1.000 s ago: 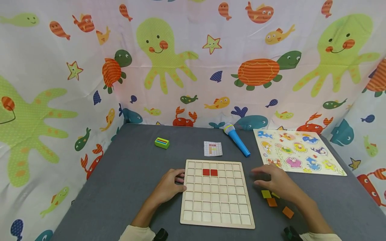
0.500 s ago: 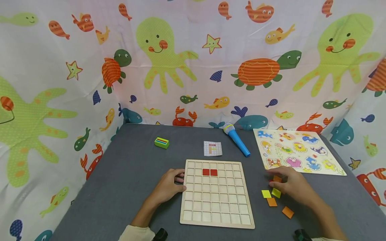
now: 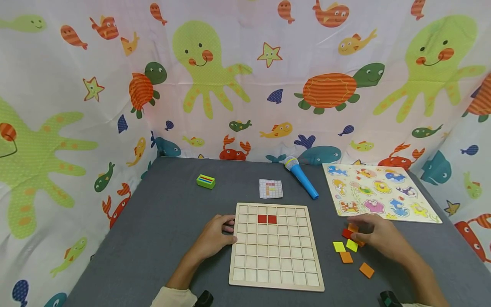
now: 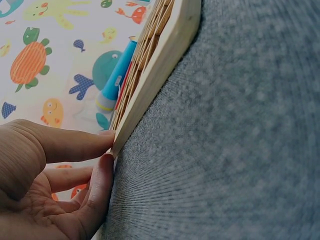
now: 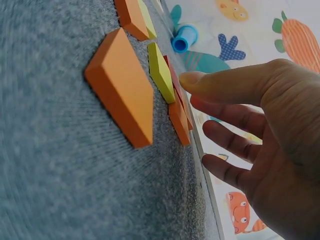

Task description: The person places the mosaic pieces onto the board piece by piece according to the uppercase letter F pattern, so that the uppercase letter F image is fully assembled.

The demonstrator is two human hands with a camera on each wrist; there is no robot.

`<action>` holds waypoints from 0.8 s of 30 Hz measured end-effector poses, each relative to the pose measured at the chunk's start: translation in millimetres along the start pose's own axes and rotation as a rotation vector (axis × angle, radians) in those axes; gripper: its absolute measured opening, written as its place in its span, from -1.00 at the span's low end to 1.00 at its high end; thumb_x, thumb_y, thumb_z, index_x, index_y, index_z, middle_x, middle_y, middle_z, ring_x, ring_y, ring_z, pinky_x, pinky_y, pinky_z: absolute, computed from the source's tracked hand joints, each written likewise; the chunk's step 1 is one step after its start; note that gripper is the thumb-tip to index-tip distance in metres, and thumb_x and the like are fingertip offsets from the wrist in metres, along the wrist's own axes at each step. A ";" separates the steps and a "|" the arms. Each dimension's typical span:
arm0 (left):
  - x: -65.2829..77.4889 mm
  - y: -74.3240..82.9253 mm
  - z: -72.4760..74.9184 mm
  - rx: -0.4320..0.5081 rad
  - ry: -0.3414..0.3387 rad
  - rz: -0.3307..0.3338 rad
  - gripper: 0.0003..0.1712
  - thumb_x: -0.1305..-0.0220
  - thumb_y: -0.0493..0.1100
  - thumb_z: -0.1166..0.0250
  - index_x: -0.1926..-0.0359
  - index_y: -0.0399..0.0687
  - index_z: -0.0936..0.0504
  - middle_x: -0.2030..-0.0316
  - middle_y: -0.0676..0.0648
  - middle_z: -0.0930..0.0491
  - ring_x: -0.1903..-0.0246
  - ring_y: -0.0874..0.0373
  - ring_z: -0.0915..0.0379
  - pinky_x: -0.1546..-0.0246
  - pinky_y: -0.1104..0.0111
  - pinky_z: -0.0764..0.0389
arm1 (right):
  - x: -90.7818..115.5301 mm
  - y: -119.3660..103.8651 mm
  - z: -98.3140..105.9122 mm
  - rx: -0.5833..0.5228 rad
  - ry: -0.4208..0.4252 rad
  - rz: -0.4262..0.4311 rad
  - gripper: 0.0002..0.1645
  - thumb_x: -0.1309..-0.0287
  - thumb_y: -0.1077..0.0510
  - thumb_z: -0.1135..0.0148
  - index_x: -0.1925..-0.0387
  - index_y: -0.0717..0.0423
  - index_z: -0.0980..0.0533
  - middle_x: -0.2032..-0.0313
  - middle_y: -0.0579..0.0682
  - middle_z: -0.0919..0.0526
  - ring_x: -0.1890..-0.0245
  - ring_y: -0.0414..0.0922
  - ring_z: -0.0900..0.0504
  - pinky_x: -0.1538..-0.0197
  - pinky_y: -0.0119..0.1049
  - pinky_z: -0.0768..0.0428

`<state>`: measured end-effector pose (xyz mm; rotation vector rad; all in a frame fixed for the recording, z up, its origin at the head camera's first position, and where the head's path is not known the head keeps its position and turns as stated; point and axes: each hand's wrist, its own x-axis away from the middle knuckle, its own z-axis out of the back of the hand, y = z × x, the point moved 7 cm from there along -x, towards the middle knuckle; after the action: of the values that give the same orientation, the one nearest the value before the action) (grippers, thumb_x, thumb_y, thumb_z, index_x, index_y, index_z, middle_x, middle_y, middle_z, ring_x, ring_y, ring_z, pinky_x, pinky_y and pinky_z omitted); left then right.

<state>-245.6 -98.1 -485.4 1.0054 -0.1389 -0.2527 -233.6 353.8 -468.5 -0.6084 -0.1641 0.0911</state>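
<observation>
At the left edge of a wooden grid board [image 3: 276, 256], my left hand [image 3: 212, 236] grips the rim between thumb and fingertips, as the left wrist view shows. Two red tiles [image 3: 267, 219] sit side by side in the board's second row. My right hand [image 3: 377, 236] is above a small pile of tiles right of the board, its fingers loosely bent and apart, nothing visible between them. Beneath or beside its fingertips lie a red tile [image 3: 347, 233] and orange tiles [image 3: 353, 227], partly covered. Yellow tiles [image 3: 351, 245] and a loose orange tile [image 5: 122, 90] lie nearer me.
Behind the board lie a small pattern card [image 3: 270, 189] and a blue toy microphone [image 3: 303, 179]. A green block with coloured stripes [image 3: 206, 182] is at the back left. A sea-animal puzzle board [image 3: 383, 194] occupies the back right. A printed curtain [image 3: 245, 128] surrounds the grey table.
My right hand has moved right from the board's side to the tile pile, uncovering red, orange and yellow tiles. My left hand and the board have stayed put.
</observation>
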 end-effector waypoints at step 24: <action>0.0 -1.0 -0.7 0.001 -0.003 0.003 -0.29 -0.15 -0.39 -0.53 -0.35 -0.34 -0.56 -0.04 -0.17 -0.57 0.02 0.02 -0.63 -0.02 0.15 -0.64 | -3.6 -7.0 -12.4 0.014 -0.074 0.009 -0.47 -0.25 0.01 -0.51 -0.20 0.12 -0.67 0.03 -0.05 -0.76 0.08 -0.08 -0.65 0.04 -0.10 -0.61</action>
<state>-245.5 -98.0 -486.6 1.0053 -0.1430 -0.2509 -234.7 340.7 -475.0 -0.5923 -0.2321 0.1237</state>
